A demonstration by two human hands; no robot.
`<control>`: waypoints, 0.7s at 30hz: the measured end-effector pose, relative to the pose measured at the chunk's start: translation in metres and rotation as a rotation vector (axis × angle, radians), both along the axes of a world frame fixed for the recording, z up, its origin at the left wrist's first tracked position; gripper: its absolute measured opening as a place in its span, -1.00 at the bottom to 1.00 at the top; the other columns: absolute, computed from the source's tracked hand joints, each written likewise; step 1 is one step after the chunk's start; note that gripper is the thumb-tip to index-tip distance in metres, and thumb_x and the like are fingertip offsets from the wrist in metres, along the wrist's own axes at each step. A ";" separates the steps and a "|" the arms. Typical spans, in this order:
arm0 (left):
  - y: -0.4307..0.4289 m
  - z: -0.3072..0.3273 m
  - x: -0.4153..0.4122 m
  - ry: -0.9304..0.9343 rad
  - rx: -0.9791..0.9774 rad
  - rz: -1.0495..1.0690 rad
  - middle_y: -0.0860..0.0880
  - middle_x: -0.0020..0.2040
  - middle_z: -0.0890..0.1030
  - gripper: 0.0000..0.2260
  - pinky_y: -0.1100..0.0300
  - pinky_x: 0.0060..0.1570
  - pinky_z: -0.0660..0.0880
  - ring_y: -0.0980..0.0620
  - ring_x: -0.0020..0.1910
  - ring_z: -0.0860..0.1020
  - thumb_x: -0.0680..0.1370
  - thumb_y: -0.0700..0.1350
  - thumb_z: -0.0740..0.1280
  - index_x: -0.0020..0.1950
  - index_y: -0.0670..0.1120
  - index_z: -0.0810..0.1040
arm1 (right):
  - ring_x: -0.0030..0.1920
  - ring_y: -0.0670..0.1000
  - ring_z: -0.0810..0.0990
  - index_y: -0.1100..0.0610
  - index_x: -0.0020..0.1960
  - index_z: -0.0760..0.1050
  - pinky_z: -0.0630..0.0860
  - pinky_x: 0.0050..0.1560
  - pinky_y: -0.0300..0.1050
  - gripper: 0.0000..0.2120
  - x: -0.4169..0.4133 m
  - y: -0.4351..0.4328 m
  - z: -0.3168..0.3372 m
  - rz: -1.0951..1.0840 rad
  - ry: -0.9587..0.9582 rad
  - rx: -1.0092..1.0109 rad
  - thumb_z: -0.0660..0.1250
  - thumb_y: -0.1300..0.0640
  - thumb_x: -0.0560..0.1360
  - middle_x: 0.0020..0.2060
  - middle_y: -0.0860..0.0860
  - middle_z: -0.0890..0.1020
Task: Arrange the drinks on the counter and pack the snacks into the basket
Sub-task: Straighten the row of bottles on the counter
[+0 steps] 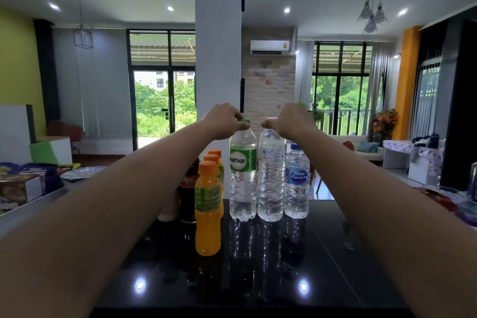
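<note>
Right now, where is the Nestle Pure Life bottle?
The Nestle bottle stands upright on the black counter, right of centre in the head view, at the row's right end, beside the taller white-labelled bottle whose cap the right hand grips.

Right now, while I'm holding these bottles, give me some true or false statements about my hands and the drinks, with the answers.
1. The left hand pinches the green cap of the Namthip bottle. True.
2. The right hand holds the Nestle Pure Life bottle. False: it grips the top of the middle water bottle; the Nestle one stands free.
3. All three water bottles stand upright on the black counter. True.
4. The nearest orange juice bottle lies on its side. False: it stands upright.
5. The Coca-Cola bottle stands farther back than that juice bottle. True.
</note>
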State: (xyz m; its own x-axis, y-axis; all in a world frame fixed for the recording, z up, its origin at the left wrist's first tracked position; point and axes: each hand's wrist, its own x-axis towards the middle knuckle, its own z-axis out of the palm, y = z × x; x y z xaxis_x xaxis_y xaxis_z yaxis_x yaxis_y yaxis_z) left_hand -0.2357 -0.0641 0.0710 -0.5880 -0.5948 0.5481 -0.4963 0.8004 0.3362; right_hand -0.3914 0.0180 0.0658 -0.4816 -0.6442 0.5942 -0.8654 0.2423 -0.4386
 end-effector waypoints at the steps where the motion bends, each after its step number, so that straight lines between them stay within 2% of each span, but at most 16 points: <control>1: 0.000 0.001 0.001 0.006 0.015 -0.011 -0.10 -0.07 0.62 -0.67 0.10 -0.10 0.51 0.00 -0.19 0.52 0.51 0.01 0.38 0.16 -0.19 0.61 | -0.26 0.06 0.50 0.25 0.11 0.55 0.32 -0.27 -0.14 -0.46 0.000 0.000 0.001 -0.003 0.016 0.011 0.45 -0.19 0.40 -0.20 0.07 0.57; 4: 0.001 0.000 0.003 0.018 0.014 -0.015 -0.07 -0.11 0.59 -0.67 0.11 -0.10 0.51 0.01 -0.19 0.52 0.51 0.00 0.38 0.17 -0.19 0.60 | -0.09 0.11 0.58 0.25 0.04 0.57 0.40 -0.16 -0.12 -0.54 -0.003 0.001 0.004 0.028 0.042 0.066 0.42 -0.15 0.44 0.07 0.15 0.65; 6: 0.002 -0.001 0.003 0.019 -0.002 -0.010 -0.10 -0.06 0.62 -0.66 0.13 -0.10 0.48 0.01 -0.17 0.51 0.52 0.01 0.38 0.18 -0.19 0.60 | -0.03 0.12 0.61 0.25 -0.06 0.59 0.45 -0.12 -0.10 -0.62 -0.004 0.004 0.007 0.055 0.047 0.093 0.41 -0.11 0.46 0.13 0.14 0.64; 9: 0.003 -0.001 0.000 0.020 -0.008 -0.001 -0.12 0.00 0.65 -0.67 0.14 -0.10 0.47 0.01 -0.16 0.51 0.52 0.01 0.38 0.17 -0.18 0.61 | -0.12 0.10 0.61 0.25 -0.10 0.57 0.44 -0.20 -0.12 -0.66 -0.005 0.010 0.009 0.095 0.029 0.125 0.40 -0.06 0.49 -0.12 0.12 0.65; 11: 0.003 -0.002 -0.001 0.023 -0.013 0.018 -0.13 0.02 0.66 -0.67 0.12 -0.08 0.49 -0.01 -0.14 0.55 0.51 0.03 0.38 0.13 -0.18 0.63 | -0.19 0.07 0.56 0.27 -0.08 0.57 0.44 -0.22 -0.12 -0.66 -0.004 0.013 0.009 0.099 0.036 0.131 0.39 -0.05 0.50 -0.21 0.11 0.62; 15: 0.004 -0.004 -0.003 0.074 -0.024 0.070 -0.11 -0.03 0.67 -0.64 0.13 -0.14 0.49 -0.01 -0.16 0.58 0.46 0.09 0.42 0.04 -0.18 0.65 | -0.21 0.06 0.55 0.26 -0.06 0.60 0.55 -0.08 -0.01 -0.69 -0.003 0.013 0.008 0.087 0.057 0.103 0.40 -0.02 0.50 -0.16 0.14 0.66; 17: 0.007 -0.005 -0.005 0.095 -0.039 0.102 -0.10 -0.05 0.67 -0.63 0.15 -0.16 0.47 0.00 -0.17 0.58 0.45 0.11 0.43 0.00 -0.19 0.65 | -0.21 0.06 0.55 0.24 -0.06 0.60 0.54 -0.09 -0.02 -0.69 -0.002 0.011 0.007 0.076 0.066 0.097 0.41 -0.03 0.49 -0.16 0.13 0.66; 21: 0.014 -0.007 -0.012 0.124 -0.042 0.174 -0.12 -0.12 0.67 -0.59 0.07 -0.07 0.55 -0.07 -0.13 0.61 0.43 0.15 0.44 -0.01 -0.20 0.63 | -0.19 0.09 0.59 0.24 -0.08 0.60 0.53 -0.09 -0.01 -0.68 -0.001 0.011 0.006 0.071 0.082 0.086 0.41 -0.06 0.48 -0.20 0.12 0.65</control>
State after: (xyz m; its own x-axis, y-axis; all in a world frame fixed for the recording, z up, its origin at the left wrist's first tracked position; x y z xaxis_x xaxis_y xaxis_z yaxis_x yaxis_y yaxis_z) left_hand -0.2476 -0.0498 0.0640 -0.4052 -0.6563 0.6365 -0.5848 0.7212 0.3713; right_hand -0.3920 0.0286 0.0716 -0.3851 -0.7251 0.5709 -0.9138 0.2130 -0.3459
